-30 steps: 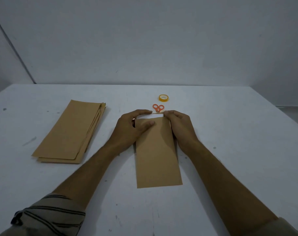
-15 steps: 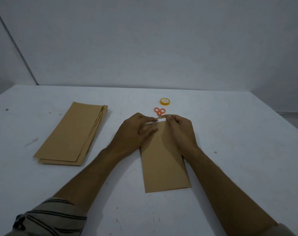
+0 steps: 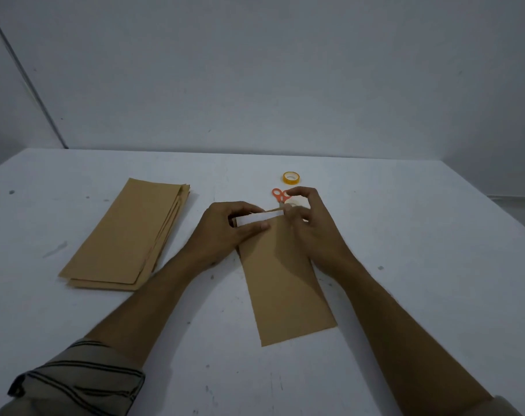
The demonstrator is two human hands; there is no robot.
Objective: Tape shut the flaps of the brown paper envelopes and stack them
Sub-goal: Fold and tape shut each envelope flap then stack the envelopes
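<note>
On the bench (image 3: 405,205), the envelope (image 3: 285,283) lies centrally, the envelope stack (image 3: 126,235) to its left, the scissors (image 3: 277,194) behind it, and the tape roll (image 3: 291,178) behind the scissors.

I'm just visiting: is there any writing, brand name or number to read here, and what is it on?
None: no text is readable in this view.
The envelope, the white strip at its flap and the stack of envelopes: blank.
The tape roll and scissors: no print shows; too small to rule out fine marks.
</note>
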